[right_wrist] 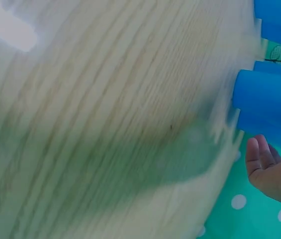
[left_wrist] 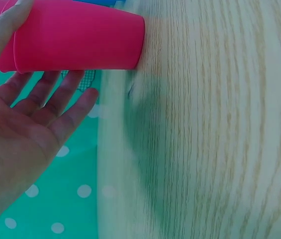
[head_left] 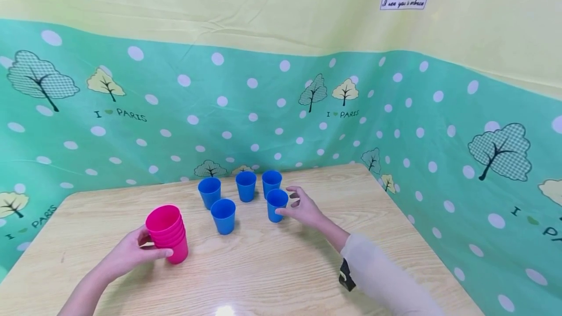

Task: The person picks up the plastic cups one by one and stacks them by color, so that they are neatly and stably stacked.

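1. Pink cups (head_left: 170,233), nested in one stack, several rims showing one below another, mouths up. Position: left part of the wooden table (head_left: 246,277), left of the blue ones. Whether the base bears on the wood or sits a little above it, cannot tell.
2. Left hand (head_left: 131,253) grips that stack: thumb across the near side, fingers round behind. The left wrist view shows the fingers parted along the far wall.
3. Blue cups, five, separate, all upright: back-left cup (head_left: 210,194), back-middle cup (head_left: 246,187), back-right cup (head_left: 271,179), front-left cup (head_left: 224,217), front-right cup (head_left: 276,204). The last partly hides the back-right one in the head view.
4. Right hand (head_left: 305,211) is at the front-right cup, thumb before its near wall, fingers curved and spread off its right side. The right wrist view shows fingertips just beside the blue. No firm pinch visible; thumb contact, cannot tell.
5. Step in hand, my judgement: right hand taking up or leaving the front-right cup, left hand steadying the stack.
6. If taking up, the move calls for thumb and fingers to close evenly, then a straight lift clear of the back-right neighbour. If leaving, fingers need to widen before drawing off. Either way, a sideways knock looks like the main risk.
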Tool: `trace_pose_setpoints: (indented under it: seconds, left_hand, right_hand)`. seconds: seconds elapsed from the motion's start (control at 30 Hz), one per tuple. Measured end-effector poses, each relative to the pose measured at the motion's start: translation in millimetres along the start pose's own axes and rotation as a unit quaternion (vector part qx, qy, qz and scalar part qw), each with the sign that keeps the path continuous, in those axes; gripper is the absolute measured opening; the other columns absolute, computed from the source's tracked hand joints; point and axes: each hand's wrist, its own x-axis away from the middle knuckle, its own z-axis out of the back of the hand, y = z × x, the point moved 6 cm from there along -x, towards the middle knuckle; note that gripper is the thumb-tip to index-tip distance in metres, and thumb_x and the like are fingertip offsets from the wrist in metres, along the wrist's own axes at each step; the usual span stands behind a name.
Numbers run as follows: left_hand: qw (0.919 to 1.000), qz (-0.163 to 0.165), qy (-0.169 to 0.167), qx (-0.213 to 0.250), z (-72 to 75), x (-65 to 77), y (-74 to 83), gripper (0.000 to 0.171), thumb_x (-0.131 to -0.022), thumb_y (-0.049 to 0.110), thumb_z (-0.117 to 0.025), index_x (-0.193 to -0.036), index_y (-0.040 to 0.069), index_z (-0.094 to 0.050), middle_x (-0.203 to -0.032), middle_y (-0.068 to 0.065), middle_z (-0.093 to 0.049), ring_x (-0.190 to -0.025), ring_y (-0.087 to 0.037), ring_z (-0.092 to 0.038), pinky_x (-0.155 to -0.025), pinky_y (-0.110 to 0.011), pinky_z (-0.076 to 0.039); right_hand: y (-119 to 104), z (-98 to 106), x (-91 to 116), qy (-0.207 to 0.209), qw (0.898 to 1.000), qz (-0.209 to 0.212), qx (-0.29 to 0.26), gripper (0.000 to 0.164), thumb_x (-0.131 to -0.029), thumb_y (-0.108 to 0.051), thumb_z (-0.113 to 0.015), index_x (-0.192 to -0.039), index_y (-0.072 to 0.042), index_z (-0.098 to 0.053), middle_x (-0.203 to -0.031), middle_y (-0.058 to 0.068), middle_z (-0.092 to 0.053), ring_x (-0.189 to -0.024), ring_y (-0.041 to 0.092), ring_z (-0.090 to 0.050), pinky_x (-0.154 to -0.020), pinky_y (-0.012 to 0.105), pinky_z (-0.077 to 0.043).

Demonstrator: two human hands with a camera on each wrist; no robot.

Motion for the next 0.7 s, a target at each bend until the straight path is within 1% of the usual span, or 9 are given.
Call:
trace_pose_setpoints:
  seconds: [0.07, 0.17, 0.4, 0.53, 0.7]
  left_hand:
    - [1.0, 0.002, 0.0, 0.0, 0.4, -0.1, -0.7, 0.069, -0.081, 0.024, -0.073, -0.133, -0.006, -0.039, -0.121, -0.018, -0.057, -0.095, -0.005, -0.058, -0.074, -0.024, -0.052]
    - [1.0, -0.001, -0.002, 0.003, 0.6, -1.0, -1.0, 0.068, -0.081, 0.023, -0.072, -0.133, -0.006, -0.039, -0.121, -0.018, -0.057, -0.095, -0.006, -0.058, -0.074, -0.024, -0.053]
    - [0.9999, -0.005, -0.005, 0.012, -0.2, -1.5, 0.2, 0.067, -0.081, 0.022, -0.072, -0.133, -0.006, -0.039, -0.119, -0.017, -0.057, -0.095, -0.007, -0.058, -0.074, -0.024, -0.053]
    - [0.9999, -0.008, -0.004, 0.014, -0.5, -1.0, 0.6, 0.068, -0.081, 0.021, -0.073, -0.133, -0.006, -0.039, -0.119, -0.018, -0.057, -0.094, -0.005, -0.058, -0.074, -0.024, -0.053]
    - [0.9999, -0.004, -0.002, 0.012, 0.1, -0.5, -0.5, 0.069, -0.08, 0.022, -0.073, -0.133, -0.006, -0.039, -0.12, -0.019, -0.057, -0.094, -0.003, -0.058, -0.074, -0.024, -0.053]
  right_hand:
    - [0, -4, -1, -0.003, 1.0, 0.004, 0.001, 0.078, -0.075, -0.042, -0.076, -0.138, -0.016, -0.037, -0.128, 0.015, -0.051, -0.107, 0.029, -0.054, -0.08, 0.036, -0.051]
    - [2, -9, -4, -0.005, 1.0, 0.009, -0.003, 0.079, -0.077, -0.04, -0.075, -0.14, -0.013, -0.035, -0.128, 0.014, -0.052, -0.107, 0.028, -0.054, -0.082, 0.037, -0.05]
    - [5, -21, -6, -0.003, 1.0, 0.01, -0.016, 0.079, -0.076, -0.038, -0.076, -0.139, -0.014, -0.034, -0.126, 0.01, -0.054, -0.105, 0.025, -0.056, -0.086, 0.038, -0.049]
    - [5, -23, -8, 0.006, 1.0, 0.018, -0.019, 0.077, -0.076, -0.039, -0.076, -0.137, -0.014, -0.036, -0.123, 0.009, -0.056, -0.105, 0.024, -0.056, -0.086, 0.038, -0.05]
    - [4, -20, -9, 0.021, 1.0, 0.008, -0.016, 0.075, -0.076, -0.04, -0.076, -0.136, -0.014, -0.038, -0.121, 0.009, -0.056, -0.105, 0.024, -0.056, -0.086, 0.036, -0.051]
